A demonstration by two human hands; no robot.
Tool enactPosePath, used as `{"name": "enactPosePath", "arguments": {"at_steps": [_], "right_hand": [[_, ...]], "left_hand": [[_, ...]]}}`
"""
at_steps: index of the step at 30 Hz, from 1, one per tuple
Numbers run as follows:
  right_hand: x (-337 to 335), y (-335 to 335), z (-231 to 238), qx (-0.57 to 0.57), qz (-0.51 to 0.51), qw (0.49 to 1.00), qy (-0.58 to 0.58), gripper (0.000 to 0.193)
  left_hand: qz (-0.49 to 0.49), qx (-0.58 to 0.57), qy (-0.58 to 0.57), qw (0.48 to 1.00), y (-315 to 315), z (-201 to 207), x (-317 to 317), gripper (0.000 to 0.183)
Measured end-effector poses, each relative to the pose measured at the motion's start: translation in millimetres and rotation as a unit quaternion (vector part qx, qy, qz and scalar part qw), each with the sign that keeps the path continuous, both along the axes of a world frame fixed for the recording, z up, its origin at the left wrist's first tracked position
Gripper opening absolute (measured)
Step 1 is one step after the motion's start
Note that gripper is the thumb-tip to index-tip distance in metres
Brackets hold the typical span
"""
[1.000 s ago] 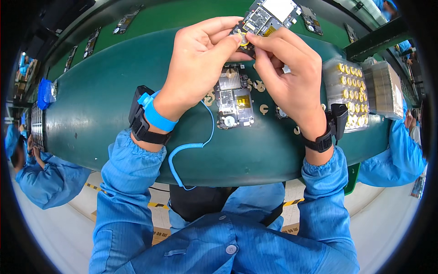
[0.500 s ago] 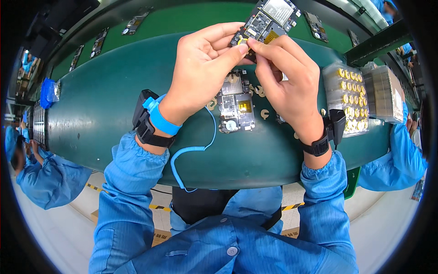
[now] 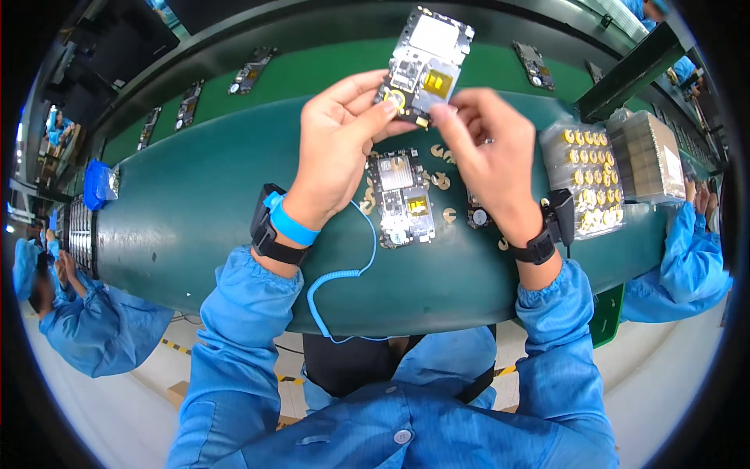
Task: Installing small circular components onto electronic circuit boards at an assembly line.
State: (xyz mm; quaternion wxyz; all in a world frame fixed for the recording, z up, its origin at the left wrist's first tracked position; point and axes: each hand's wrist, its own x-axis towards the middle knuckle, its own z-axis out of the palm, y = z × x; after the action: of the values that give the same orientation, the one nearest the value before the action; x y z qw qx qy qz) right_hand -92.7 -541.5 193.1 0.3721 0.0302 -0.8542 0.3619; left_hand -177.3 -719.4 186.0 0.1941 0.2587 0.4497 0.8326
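Observation:
My left hand (image 3: 340,137) grips a circuit board (image 3: 405,70) by its lower left side, tilted up above the bench. The thumb presses beside a round silver part with a yellow rim (image 3: 394,100) on that board. Close to the board's lower right corner is my right hand (image 3: 492,141), its fingers curled and blurred by motion; whether they hold anything is unclear. Below lies a second circuit board (image 3: 405,199) on the green bench mat. Small notched beige rings (image 3: 441,181) are scattered around it. Another board (image 3: 478,213) is partly hidden under my right hand.
A clear tray of yellow-and-beige notched pieces (image 3: 591,180) stands at the right, with stacked trays (image 3: 648,160) beyond it. Several boards lie on the green conveyor (image 3: 328,72) behind. A blue coiled cord (image 3: 332,275) runs from my left wrist. People in blue sit at both sides.
My right hand has drawn away from the yellow-rimmed round part toward the board's lower right corner. The held board now stands more upright, and my view has shifted slightly.

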Motion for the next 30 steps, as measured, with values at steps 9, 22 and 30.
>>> {"name": "enactPosePath", "arguments": {"at_steps": [9,22,30], "right_hand": [[2,-10,-9,-0.357,0.081,0.92,-0.142,0.021],[-84,44,-5,0.077,-0.176,0.975,-0.114,0.017],[140,131,56,0.154,-0.338,0.897,-0.24,0.028]], "left_hand": [[0.105,-0.057,0.023,0.993,1,-22,-3,0.042],[0.29,-0.055,0.037,0.955,-9,-58,-48,0.023],[0.226,-0.074,0.084,0.968,10,-45,-23,0.02]]}}
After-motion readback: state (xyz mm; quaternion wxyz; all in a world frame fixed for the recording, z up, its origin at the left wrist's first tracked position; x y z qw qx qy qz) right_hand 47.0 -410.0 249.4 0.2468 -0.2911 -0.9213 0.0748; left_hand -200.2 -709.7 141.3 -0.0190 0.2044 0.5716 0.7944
